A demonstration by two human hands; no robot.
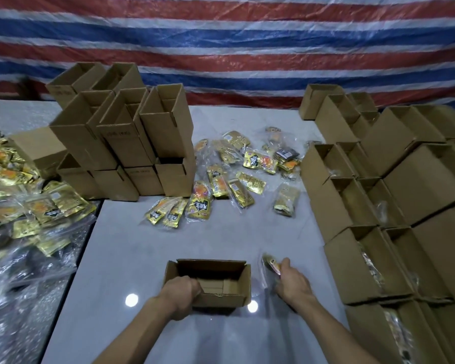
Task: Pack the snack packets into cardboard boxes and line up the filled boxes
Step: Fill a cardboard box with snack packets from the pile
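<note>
Small brown cardboard box [221,300], plain corrugated, top flaps standing open, bare inside, on the pale grey table [132,258] close to the person. Left hand [180,292] on the box's near-left corner, fingers curled over the rim and gripping it. Right hand [292,285] just right of the box, fingers closed round a gold snack packet [271,264] in a clear wrapper; packet blurred, apart from the box. Beyond the box, a loose scatter of more packets [221,179]: glossy gold foil, black and orange print, clear plastic edges. Beyond the box and to its left, a stack of empty boxes [84,143] standing on end, openings up. Right of the box, rows of open boxes [352,264], foil showing in the nearer ones. Far left of the box, a heap of bagged packets [37,211]. Behind everything, a red, white and blue striped tarpaulin [221,48]
</note>
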